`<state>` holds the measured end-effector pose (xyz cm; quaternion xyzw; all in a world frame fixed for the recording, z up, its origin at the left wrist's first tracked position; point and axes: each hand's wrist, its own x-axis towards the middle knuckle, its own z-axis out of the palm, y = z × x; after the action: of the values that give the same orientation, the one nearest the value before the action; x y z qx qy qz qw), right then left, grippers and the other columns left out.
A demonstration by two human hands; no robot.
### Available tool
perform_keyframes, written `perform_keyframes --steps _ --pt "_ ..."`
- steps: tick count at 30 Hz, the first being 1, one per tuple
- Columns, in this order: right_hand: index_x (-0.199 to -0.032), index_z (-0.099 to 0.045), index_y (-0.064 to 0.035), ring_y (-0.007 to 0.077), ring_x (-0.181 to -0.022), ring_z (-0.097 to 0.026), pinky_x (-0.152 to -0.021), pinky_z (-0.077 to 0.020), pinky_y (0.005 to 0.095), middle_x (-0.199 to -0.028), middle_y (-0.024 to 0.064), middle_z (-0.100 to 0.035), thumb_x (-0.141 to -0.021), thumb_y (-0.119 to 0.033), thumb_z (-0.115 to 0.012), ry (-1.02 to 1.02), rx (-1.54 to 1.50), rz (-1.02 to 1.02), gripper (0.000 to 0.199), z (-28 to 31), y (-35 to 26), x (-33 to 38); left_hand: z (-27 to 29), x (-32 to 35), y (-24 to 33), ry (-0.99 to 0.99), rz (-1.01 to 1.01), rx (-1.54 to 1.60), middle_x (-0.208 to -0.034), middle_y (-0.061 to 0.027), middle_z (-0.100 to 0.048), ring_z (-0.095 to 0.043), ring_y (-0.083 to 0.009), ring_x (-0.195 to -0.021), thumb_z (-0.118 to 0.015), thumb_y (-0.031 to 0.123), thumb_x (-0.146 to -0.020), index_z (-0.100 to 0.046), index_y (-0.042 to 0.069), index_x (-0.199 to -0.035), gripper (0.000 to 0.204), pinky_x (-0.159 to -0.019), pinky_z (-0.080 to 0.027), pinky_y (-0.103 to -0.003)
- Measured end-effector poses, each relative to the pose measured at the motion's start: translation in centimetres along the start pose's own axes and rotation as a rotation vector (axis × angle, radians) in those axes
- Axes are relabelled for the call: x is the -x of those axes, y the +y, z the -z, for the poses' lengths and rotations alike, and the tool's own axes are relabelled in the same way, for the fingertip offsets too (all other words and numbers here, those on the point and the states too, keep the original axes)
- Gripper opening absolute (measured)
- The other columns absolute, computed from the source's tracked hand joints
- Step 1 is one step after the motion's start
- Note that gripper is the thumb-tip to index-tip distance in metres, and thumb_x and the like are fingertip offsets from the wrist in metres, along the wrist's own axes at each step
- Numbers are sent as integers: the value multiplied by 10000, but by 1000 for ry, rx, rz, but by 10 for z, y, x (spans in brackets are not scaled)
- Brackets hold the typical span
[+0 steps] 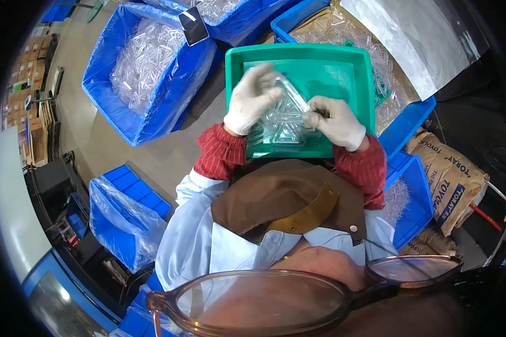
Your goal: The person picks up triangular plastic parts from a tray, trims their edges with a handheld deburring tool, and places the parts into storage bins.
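Both my hands wear white gloves and work over a green plastic tray (354, 62) on my lap. My left hand (252, 100) rests on top of a stack of clear triangular plastic parts (281, 121) lying in the tray, its fingers spread and blurred by motion. My right hand (334, 119) grips the right side of one clear triangular part and holds it against the stack. Red striped cuffs and light blue sleeves cover my forearms.
A blue bin lined with plastic and full of clear parts (146, 62) stands to the left. Another blue bin (410, 118) with clear parts sits behind the tray. A blue crate (416, 196) and brown sacks (450, 180) are on the right. A plastic-covered blue crate (123, 213) is at lower left.
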<state>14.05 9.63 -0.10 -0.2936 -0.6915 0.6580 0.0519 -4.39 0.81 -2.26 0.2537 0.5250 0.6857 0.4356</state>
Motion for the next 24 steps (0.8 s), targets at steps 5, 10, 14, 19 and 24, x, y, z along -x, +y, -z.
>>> perform_keyframes --steps 5,10,14,19,24 --pt "-794 -587 -38 21 -481 -390 -432 -298 191 -664 -6 -574 -894 -361 -551 61 -316 45 340 5 -11 1 -2 5 -3 -342 328 56 -741 -12 -524 -465 -73 -627 -604 169 -865 -513 11 -967 208 -564 -397 -216" --pt "-812 -582 -30 20 -441 -343 -405 -242 196 -667 1 -579 -895 -378 -541 55 -508 32 360 3 9 0 -11 18 -11 -195 301 172 -671 19 -466 -397 -60 -559 -545 215 -908 -505 31 -927 190 -505 -343 -209" --pt "-845 -577 -23 19 -442 -334 -406 -232 195 -674 3 -574 -901 -374 -530 147 -548 63 359 -5 11 -1 -17 21 -18 -89 262 204 -658 28 -450 -379 -49 -543 -540 226 -913 -502 40 -917 190 -483 -321 -201" --pt "-904 -583 -6 32 -511 -398 -449 -288 199 -741 24 -593 -906 -406 -509 135 -529 131 407 -6 13 0 -17 25 -17 -55 329 220 -636 24 -439 -371 -54 -511 -527 251 -919 -485 57 -868 205 -456 -344 -214" --pt "-975 -577 26 153 -624 -547 -552 -424 280 -780 77 -605 -912 -439 -472 396 -145 495 480 -16 15 -4 -17 26 -12 -68 370 226 -643 19 -469 -444 -75 -512 -490 379 -920 -520 48 -952 334 -465 -408 -226"
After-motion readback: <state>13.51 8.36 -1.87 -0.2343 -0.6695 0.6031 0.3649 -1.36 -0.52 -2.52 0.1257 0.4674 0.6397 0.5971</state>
